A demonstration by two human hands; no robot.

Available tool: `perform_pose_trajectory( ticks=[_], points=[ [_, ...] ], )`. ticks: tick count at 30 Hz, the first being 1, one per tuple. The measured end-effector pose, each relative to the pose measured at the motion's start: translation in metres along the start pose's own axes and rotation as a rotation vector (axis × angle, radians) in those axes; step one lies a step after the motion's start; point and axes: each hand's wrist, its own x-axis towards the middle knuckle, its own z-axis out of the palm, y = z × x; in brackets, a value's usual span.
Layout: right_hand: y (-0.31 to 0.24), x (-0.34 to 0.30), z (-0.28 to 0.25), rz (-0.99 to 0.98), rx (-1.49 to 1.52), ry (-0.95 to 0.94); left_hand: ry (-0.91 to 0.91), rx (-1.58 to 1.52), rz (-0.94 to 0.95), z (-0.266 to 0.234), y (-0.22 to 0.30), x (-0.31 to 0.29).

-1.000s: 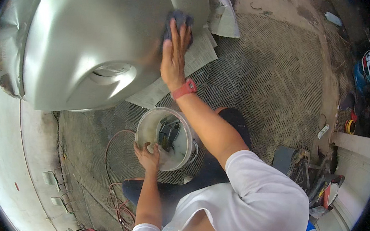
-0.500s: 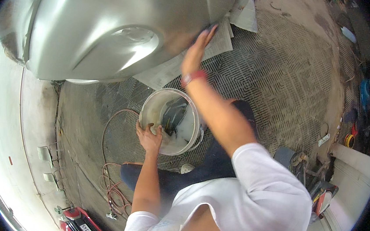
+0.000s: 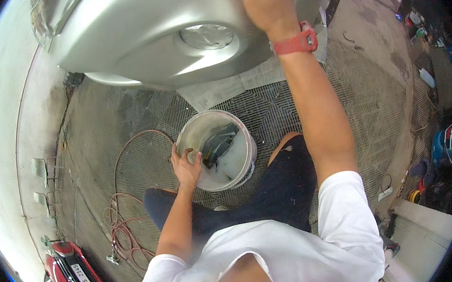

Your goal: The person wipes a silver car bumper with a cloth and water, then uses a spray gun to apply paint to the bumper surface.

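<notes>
Right hand (image 3: 264, 7) now farther up one bumper (image 3: 138, 42), fingers' state unclear; left fingers (image 3: 175, 151) spread on one bucket (image 3: 190, 132).

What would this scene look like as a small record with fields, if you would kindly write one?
Left hand: at the left rim of a round, whitish plastic bucket
Bucket contents: cloudy whitish liquid and dark material, kind unclear
Right hand: at a smooth, silver car-body panel, fingertips not visible
Right wrist: red wristwatch
Floor: pale printed paper sheets below the panel; thin reddish hose left of the bucket
</notes>
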Motion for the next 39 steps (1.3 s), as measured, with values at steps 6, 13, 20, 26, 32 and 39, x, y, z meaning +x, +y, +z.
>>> perform_pose_trajectory(
  ticks=[6, 13, 20, 26, 32, 39],
  points=[
    [-0.015, -0.106, 0.007, -0.13, -0.096, -0.104, 0.132, 0.024, 0.061, -0.006, -0.007, -0.001],
    [-0.102, -0.22, 0.096, 0.976, 0.229, 0.16, 0.156, -0.393, -0.112, -0.058, 0.041, 0.023],
    [-0.218, -0.267, 0.118, 1.133, 0.673, -0.238, 0.107, -1.529, -0.479, -0.099, 0.074, 0.085],
    [-0.195, -0.293, 0.006, 0.632, 0.538, -0.913, 0.005, -2.062, -0.732, -0.053, 0.057, 0.121],
    [-0.166, -0.363, -0.003, 0.505, 0.353, -1.456, 0.162, -2.359, -0.709, 0.003, 0.163, 0.216],
    [-0.172, -0.385, 0.007, 0.409, 0.095, -1.292, 0.02, -2.766, -1.346, 0.016, 0.373, 0.208]
  ],
)
